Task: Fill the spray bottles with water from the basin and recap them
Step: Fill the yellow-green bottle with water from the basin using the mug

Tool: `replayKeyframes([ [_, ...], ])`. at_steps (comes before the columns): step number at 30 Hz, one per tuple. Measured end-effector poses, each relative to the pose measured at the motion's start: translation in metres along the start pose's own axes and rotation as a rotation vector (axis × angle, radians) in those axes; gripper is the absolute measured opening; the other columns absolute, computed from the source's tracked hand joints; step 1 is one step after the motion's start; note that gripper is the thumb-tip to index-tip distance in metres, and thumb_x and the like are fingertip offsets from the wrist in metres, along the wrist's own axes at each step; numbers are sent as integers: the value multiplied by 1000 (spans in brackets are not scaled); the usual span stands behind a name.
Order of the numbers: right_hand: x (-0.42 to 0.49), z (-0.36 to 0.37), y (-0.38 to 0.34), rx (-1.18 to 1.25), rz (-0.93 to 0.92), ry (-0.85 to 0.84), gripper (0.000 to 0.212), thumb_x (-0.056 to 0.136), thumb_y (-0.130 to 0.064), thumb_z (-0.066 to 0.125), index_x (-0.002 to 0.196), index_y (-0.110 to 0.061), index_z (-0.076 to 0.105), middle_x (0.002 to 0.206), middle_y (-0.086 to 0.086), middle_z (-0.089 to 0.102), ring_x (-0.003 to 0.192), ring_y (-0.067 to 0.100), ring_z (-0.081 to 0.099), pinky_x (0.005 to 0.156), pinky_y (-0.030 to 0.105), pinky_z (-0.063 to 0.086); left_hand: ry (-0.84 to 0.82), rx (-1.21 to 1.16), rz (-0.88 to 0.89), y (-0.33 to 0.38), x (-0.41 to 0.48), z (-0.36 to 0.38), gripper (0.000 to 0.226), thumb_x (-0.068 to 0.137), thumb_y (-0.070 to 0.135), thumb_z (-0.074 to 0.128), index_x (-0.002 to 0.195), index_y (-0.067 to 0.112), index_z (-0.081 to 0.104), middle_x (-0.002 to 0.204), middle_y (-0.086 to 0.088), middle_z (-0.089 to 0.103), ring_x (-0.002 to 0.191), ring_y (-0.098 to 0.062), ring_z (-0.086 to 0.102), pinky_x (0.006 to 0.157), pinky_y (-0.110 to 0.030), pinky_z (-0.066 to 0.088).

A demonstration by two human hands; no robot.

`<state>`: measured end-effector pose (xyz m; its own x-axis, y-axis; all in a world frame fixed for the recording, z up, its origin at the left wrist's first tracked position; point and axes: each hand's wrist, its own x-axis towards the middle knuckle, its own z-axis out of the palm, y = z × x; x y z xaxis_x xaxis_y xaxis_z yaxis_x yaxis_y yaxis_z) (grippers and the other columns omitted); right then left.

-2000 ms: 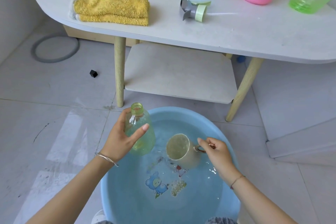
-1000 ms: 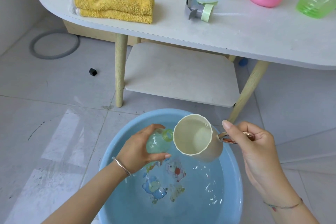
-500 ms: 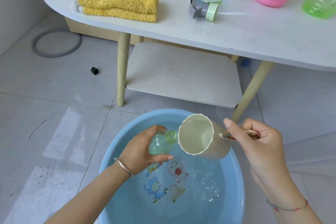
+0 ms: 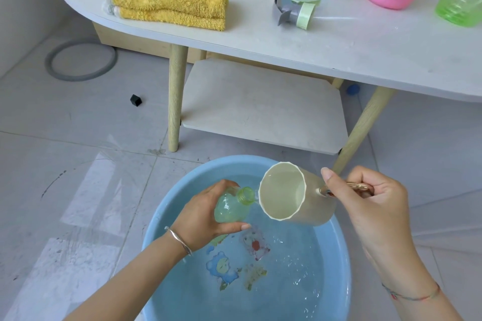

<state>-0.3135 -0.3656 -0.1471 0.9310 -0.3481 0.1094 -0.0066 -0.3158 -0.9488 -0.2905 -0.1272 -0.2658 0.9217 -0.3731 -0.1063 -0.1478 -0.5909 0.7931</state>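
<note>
Gripping the bottle (image 4: 230, 207) in my left hand (image 4: 206, 216), fingers and thumb curled round its body, uncapped neck tilted right over the basin (image 4: 339, 237). My right hand (image 4: 370, 206) pinches the cup (image 4: 294, 194) by its handle, cup tipped with its rim at the bottle mouth. Water sits in the basin below. Spray cap (image 4: 293, 11) lies on the table (image 4: 339, 41), near a yellow towel (image 4: 169, 1).

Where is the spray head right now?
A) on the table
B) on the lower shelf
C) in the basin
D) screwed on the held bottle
A: the spray head lies on the table right of the towel; the bottle in the left hand has a bare neck; the right hand holds the cup.
</note>
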Motion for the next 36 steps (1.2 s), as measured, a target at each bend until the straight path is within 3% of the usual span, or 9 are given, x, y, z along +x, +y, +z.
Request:
replayKeyframes([
  [6, 0, 2, -5, -30, -29, -2, 51, 78, -8, 74, 49, -3, 32, 34, -11, 28, 38, 6, 24, 43, 12, 19, -22, 23, 7, 1, 3, 2, 81, 57, 83, 59, 122, 36, 44, 118, 22, 56, 109, 1, 54, 92, -19, 44],
  [15, 1, 6, -11, -68, -114, -4, 51, 76, -8, 76, 48, 1, 33, 39, -9, 25, 41, 7, 23, 43, 12, 19, -23, 2, 22, 6, 5, 4, 72, 58, 85, 57, 115, 46, 39, 113, 28, 54, 106, 4, 53, 87, -7, 39],
  [20, 3, 6, -10, -70, -153, -3, 51, 76, -8, 77, 50, 6, 34, 42, -6, 27, 42, 6, 24, 43, 11, 19, -13, 8, 31, 7, 5, 4, 71, 58, 85, 58, 114, 48, 38, 113, 28, 54, 106, 4, 53, 88, -12, 41],
  [28, 5, 6, -8, -81, -239, -18, 47, 73, -21, 73, 51, -2, 36, 50, 3, 35, 47, 5, 30, 50, 10, 25, -2, -10, 42, 6, 4, 6, 71, 58, 85, 57, 115, 46, 39, 115, 27, 55, 108, 3, 55, 93, -23, 46],
  [36, 7, 8, -2, -92, -284, -41, 46, 74, -18, 73, 51, -2, 37, 52, 3, 38, 50, 6, 32, 52, 11, 26, -17, -11, 30, 5, 3, 8, 72, 58, 85, 57, 116, 46, 39, 116, 27, 55, 108, 4, 53, 93, -18, 45],
])
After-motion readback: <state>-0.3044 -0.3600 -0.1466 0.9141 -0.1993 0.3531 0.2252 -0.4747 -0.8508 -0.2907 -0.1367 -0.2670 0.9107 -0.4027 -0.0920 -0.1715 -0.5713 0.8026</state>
